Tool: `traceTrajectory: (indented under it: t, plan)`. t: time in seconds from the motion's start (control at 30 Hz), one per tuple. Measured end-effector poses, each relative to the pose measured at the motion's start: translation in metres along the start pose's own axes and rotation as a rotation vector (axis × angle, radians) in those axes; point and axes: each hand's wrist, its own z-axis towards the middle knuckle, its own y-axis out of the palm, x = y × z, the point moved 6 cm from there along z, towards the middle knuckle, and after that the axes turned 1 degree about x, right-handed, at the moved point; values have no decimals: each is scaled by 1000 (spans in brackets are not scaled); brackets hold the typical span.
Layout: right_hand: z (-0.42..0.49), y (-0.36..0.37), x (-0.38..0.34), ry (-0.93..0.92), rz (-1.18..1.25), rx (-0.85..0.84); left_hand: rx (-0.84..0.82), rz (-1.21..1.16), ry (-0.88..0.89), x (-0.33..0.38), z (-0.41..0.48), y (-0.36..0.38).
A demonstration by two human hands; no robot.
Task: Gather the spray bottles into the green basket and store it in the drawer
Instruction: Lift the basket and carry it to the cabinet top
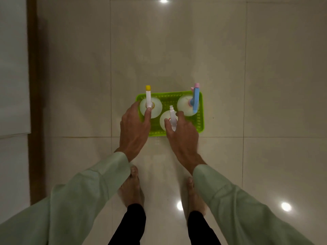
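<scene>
1. the bright green perforated plastic basket (200, 121) sits on the glossy beige tiled floor (177, 50), just ahead of the person's bare feet.
2. three white round-bodied spray bottles stand upright inside it: the one with a white trigger head and yellow nozzle tip (148, 96) at the far left, the one with a blue and pink trigger head (195, 101) at the far right, and the one with an all-white trigger head (172, 117) near the middle front.
3. gathering looks done as far as can be seen; no other bottle lies loose on the floor.
4. the left hand (134, 128) reaches over the basket's left end, fingers spread, one fingertip touching the yellow-tipped bottle's head; its grip is apart, clamped on nothing.
5. the right hand (182, 133) hovers over the middle bottle, fingers spread around its head; whether they press it i cannot tell, and the grip reads as apart.
6. left to do: lift the basket and put it in the drawer, which is not in sight.
7. no brand, label or writing is readable on any bottle.
</scene>
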Motion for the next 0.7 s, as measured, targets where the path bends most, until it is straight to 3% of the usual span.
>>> traceTrajectory:
  t: [0.53, 0.63, 0.7]
  plan:
    - [0, -1, 3, 17, 34, -40, -47, 51, -61, -16, -6, 0]
    - [-6, -18, 21, -9, 57, 44, -44, 26, -91, -22, -7, -2]
    - [-10, -31, 46, 73, 104, 145, -55, -31, -161, -31, -6, -2]
